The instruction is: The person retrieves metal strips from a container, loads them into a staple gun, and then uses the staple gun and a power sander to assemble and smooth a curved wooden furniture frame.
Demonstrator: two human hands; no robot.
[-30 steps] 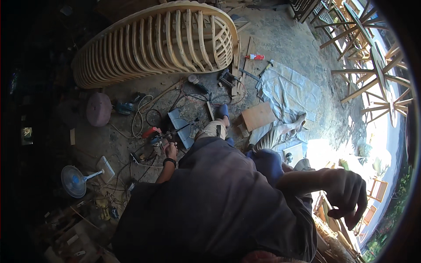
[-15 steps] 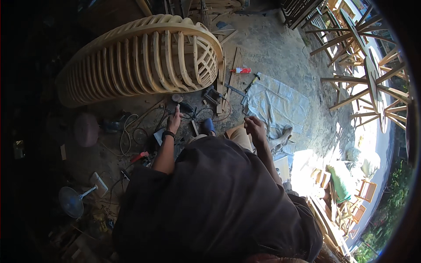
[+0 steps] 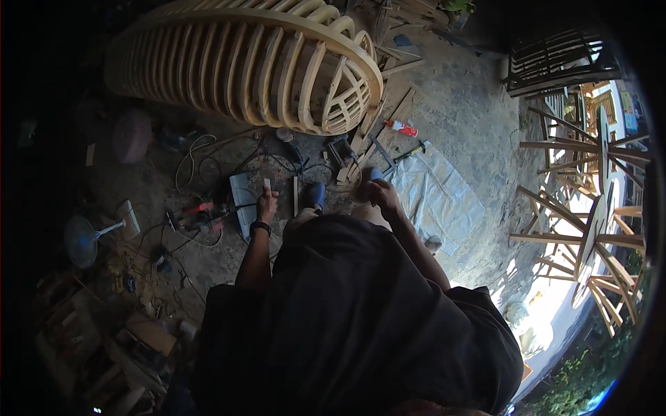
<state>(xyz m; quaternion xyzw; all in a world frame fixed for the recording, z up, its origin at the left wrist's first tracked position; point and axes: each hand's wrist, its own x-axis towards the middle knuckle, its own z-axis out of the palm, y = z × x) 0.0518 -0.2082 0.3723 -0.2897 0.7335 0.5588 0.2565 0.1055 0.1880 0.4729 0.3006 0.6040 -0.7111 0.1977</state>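
My left hand (image 3: 267, 206) is closed on a small pale wood piece (image 3: 268, 182), whose end shows above the fingers. My right hand (image 3: 381, 193) is held in front of me with its fingers curled; whatever may be inside them is too small to make out. Beyond both hands stands a large ribbed wooden frame (image 3: 229, 69), shaped like a boat hull, with a lattice of slats at its near right end. Neither hand touches it. Below my hands, a blue shoe (image 3: 316, 195) is on each foot.
A silvery sheet (image 3: 437, 197) lies on the floor at right, with a red and white bottle (image 3: 402, 127) beyond it. Cords, a power tool (image 3: 340, 150) and wood strips lie ahead. A fan (image 3: 82, 240) stands left; wooden furniture frames (image 3: 590, 145) are stacked far right.
My view has turned and moved, so the ribbed frame sits higher and farther right in the picture. Both feet now show. The left hand still holds the wood piece.
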